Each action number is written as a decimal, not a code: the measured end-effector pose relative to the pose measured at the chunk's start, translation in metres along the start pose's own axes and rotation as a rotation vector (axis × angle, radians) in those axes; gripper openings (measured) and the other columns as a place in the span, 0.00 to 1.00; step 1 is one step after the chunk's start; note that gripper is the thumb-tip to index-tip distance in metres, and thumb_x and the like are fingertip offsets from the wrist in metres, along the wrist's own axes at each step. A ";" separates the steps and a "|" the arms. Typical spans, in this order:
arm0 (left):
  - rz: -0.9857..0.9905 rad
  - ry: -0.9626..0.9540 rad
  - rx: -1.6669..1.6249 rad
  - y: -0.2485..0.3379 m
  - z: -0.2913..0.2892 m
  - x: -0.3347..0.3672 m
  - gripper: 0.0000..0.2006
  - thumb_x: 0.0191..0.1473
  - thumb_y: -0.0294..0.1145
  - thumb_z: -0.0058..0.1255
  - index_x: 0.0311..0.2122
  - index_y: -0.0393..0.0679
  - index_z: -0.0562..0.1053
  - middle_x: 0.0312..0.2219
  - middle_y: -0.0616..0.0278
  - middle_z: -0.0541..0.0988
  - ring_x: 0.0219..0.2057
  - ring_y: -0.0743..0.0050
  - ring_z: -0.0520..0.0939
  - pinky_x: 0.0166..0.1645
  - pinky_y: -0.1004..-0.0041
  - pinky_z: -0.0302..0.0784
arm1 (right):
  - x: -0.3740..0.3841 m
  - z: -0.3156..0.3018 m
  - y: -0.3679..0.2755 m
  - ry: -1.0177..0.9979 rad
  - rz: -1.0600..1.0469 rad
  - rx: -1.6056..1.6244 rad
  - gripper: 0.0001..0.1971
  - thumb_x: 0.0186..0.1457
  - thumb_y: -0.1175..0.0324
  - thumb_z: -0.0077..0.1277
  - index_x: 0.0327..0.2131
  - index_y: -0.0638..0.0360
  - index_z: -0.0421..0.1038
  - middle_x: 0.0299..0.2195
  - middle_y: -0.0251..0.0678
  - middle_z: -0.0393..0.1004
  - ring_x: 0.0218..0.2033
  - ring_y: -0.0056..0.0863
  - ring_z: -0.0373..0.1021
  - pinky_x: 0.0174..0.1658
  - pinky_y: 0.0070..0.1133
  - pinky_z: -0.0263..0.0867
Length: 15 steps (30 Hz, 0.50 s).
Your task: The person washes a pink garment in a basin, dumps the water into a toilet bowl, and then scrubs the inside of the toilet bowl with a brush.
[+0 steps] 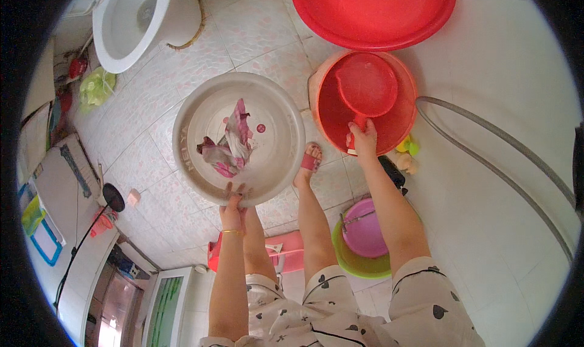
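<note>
My left hand point(232, 208) grips the near rim of a pale, translucent washbasin point(281, 170), fingers inside the wall and palm outside. A crumpled grey-white and pink cloth point(230, 143) lies in this basin. On the right, my right hand point(365, 141) is closed round the handle of a red water dipper point(367, 85). The dipper's round bowl is over the mouth of an orange-red bucket point(322, 112). Whether the dipper holds water, I cannot tell.
A large red basin point(374, 42) stands beyond the bucket. The toilet point(112, 61) is at the far left. A grey hose point(486, 125) loops along the right wall. Green and purple basins point(365, 274) and a pink stool-like item point(292, 248) lie near my legs.
</note>
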<state>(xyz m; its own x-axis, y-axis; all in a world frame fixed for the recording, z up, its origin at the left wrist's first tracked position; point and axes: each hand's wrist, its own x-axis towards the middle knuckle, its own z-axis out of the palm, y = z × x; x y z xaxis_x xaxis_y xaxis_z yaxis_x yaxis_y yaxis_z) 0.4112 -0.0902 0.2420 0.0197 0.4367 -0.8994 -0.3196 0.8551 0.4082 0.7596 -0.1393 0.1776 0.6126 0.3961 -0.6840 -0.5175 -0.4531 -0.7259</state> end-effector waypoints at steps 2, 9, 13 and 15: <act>0.012 -0.035 -0.001 0.001 -0.006 0.002 0.29 0.44 0.21 0.41 0.55 0.40 0.52 0.46 0.47 0.67 0.46 0.55 0.71 0.48 0.65 0.68 | -0.015 -0.002 0.001 0.029 -0.001 0.047 0.12 0.46 0.77 0.48 0.35 0.60 0.58 0.19 0.32 0.63 0.10 0.22 0.60 0.12 0.20 0.56; 0.026 -0.003 0.179 0.004 -0.017 0.023 0.27 0.44 0.22 0.42 0.53 0.37 0.54 0.44 0.50 0.67 0.40 0.57 0.74 0.32 0.67 0.74 | -0.068 -0.045 0.003 0.099 -0.153 -0.060 0.14 0.46 0.77 0.49 0.38 0.57 0.59 0.24 0.30 0.66 0.16 0.18 0.61 0.15 0.16 0.57; 0.020 0.114 0.228 -0.011 -0.040 0.060 0.25 0.43 0.25 0.45 0.50 0.35 0.58 0.41 0.54 0.70 0.36 0.66 0.75 0.28 0.74 0.71 | -0.123 -0.050 -0.029 0.044 -0.169 -0.199 0.13 0.48 0.79 0.45 0.39 0.59 0.59 0.24 0.30 0.64 0.16 0.17 0.60 0.17 0.15 0.57; 0.048 0.132 0.256 -0.021 -0.055 0.081 0.21 0.44 0.27 0.47 0.46 0.34 0.62 0.36 0.55 0.73 0.32 0.69 0.75 0.28 0.76 0.72 | -0.140 -0.059 -0.028 0.040 -0.198 -0.294 0.13 0.49 0.79 0.44 0.39 0.60 0.59 0.24 0.30 0.64 0.16 0.17 0.60 0.17 0.16 0.57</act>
<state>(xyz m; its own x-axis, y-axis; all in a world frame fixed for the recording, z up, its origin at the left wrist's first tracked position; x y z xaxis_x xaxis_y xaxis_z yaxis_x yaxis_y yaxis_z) 0.3671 -0.0886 0.1522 -0.1184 0.4525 -0.8838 -0.0675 0.8844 0.4619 0.7232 -0.2291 0.2979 0.7101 0.4700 -0.5243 -0.1956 -0.5837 -0.7881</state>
